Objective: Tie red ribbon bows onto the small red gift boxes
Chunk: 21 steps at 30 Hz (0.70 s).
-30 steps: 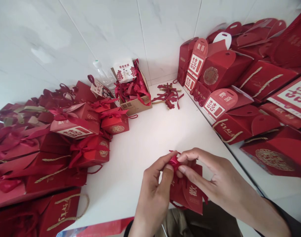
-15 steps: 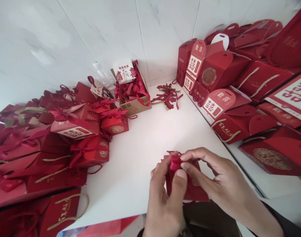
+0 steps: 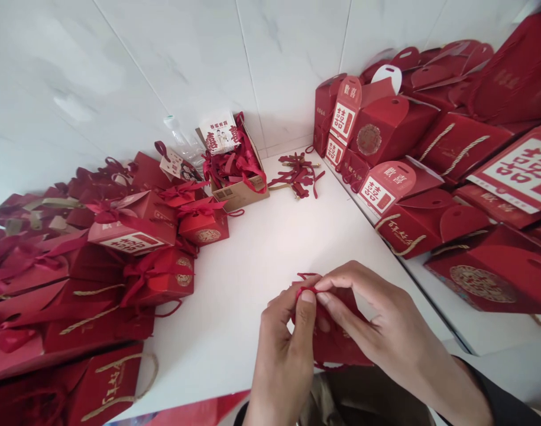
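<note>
Near the front edge of the white table, a small red gift box (image 3: 341,340) stands beneath my hands, partly covered by them. My left hand (image 3: 288,337) pinches a red ribbon (image 3: 306,291) between thumb and forefinger above the box. From the other side, my right hand (image 3: 363,313) is closed on the same ribbon with thumb and fingertips. Only a small bit of the ribbon shows between the fingers, so how it is folded or tied is hidden. Dark red cords poke out behind and below the box.
Gift boxes with bows crowd the left, one with a rope handle (image 3: 110,384) near the front. A cardboard box (image 3: 241,194) of ribbons and a clear bottle (image 3: 181,139) stand at the back by red cut-out pieces (image 3: 299,174). More red boxes (image 3: 394,130) are stacked right.
The ribbon showed as a small upright loop between my fingers; now it is pressed down and mostly covered. My left hand has shifted slightly left, its thumb further over the ribbon.
</note>
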Each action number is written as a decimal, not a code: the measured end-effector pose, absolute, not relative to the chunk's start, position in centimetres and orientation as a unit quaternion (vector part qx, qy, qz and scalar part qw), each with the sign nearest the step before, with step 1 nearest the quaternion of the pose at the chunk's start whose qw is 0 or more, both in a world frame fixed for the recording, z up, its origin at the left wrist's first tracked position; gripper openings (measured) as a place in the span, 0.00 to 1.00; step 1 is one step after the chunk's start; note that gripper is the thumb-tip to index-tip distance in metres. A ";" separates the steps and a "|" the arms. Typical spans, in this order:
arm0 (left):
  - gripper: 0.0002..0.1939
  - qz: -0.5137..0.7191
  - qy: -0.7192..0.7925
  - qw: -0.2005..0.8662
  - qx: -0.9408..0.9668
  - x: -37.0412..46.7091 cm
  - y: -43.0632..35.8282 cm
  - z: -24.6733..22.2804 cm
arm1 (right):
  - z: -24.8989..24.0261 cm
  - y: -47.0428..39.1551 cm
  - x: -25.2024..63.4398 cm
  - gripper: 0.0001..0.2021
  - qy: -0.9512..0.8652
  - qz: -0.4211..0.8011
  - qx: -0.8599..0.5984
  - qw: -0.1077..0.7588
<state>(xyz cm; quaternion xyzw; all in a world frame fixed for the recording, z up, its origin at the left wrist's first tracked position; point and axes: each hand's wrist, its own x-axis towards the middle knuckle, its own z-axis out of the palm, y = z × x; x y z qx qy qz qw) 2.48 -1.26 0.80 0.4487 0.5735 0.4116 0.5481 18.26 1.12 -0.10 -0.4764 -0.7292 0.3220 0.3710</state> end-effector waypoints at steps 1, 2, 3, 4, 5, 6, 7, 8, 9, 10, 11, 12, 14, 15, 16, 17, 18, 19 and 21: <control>0.22 0.410 0.565 0.563 0.442 2.4 -1.1 0.9 | 0.0 1.0 18.2 0.03 -0.726 0.318 -0.482 0.373; 0.21 0.413 0.558 0.576 0.431 2.3 -0.9 1.0 | 0.1 0.9 18.1 0.03 -0.723 0.315 -0.488 0.375; 0.21 0.418 0.553 0.588 0.418 2.3 -0.7 1.1 | 0.1 0.8 18.1 0.02 -0.721 0.313 -0.491 0.376; 0.20 0.424 0.550 0.596 0.403 2.3 -0.6 1.2 | 0.1 0.6 18.2 0.02 -0.721 0.311 -0.490 0.378; 0.20 0.429 0.548 0.603 0.389 2.3 -0.6 1.3 | 0.0 0.4 18.3 0.03 -0.724 0.310 -0.485 0.380; 0.19 0.432 0.547 0.608 0.380 2.3 -0.6 1.4 | -0.1 0.3 18.4 0.04 -0.730 0.308 -0.475 0.382; 0.18 0.435 0.546 0.612 0.372 2.3 -0.6 1.4 | -0.2 0.2 18.5 0.06 -0.738 0.307 -0.464 0.383; 0.17 0.438 0.547 0.613 0.365 2.3 -0.7 1.4 | -0.4 0.1 18.6 0.07 -0.744 0.305 -0.454 0.383; 0.17 0.440 0.550 0.612 0.360 2.3 -0.8 1.4 | -0.6 0.1 18.7 0.09 -0.749 0.304 -0.446 0.383; 0.17 0.440 0.555 0.610 0.357 2.3 -0.9 1.3 | -0.7 0.1 18.8 0.09 -0.752 0.305 -0.441 0.383; 0.16 0.438 0.558 0.606 0.359 2.3 -1.1 1.3 | -0.8 0.1 18.9 0.10 -0.754 0.308 -0.439 0.380; 0.17 0.435 0.561 0.602 0.366 2.2 -1.2 1.2 | -0.8 0.2 18.9 0.10 -0.754 0.312 -0.438 0.377; 0.18 0.425 0.553 0.605 0.384 2.2 -1.3 1.0 | -0.8 0.2 18.9 0.08 -0.751 0.318 -0.444 0.371; 0.18 0.421 0.544 0.611 0.391 2.2 -1.3 1.0 | -0.8 0.2 19.0 0.07 -0.748 0.317 -0.452 0.369; 0.18 0.421 0.536 0.617 0.393 2.2 -1.3 0.9 | -0.7 0.1 19.0 0.06 -0.743 0.313 -0.463 0.368; 0.18 0.422 0.531 0.623 0.390 2.2 -1.2 0.9 | -0.6 0.0 19.0 0.06 -0.739 0.306 -0.473 0.369; 0.18 0.425 0.528 0.626 0.385 2.2 -1.1 0.9 | -0.5 -0.1 19.0 0.06 -0.735 0.301 -0.482 0.370; 0.18 0.429 0.528 0.627 0.380 2.2 -1.0 0.9 | -0.4 -0.1 19.0 0.06 -0.734 0.296 -0.486 0.370; 0.17 0.435 0.529 0.624 0.376 2.3 -0.9 1.0 | -0.3 -0.2 19.1 0.04 -0.741 0.292 -0.480 0.368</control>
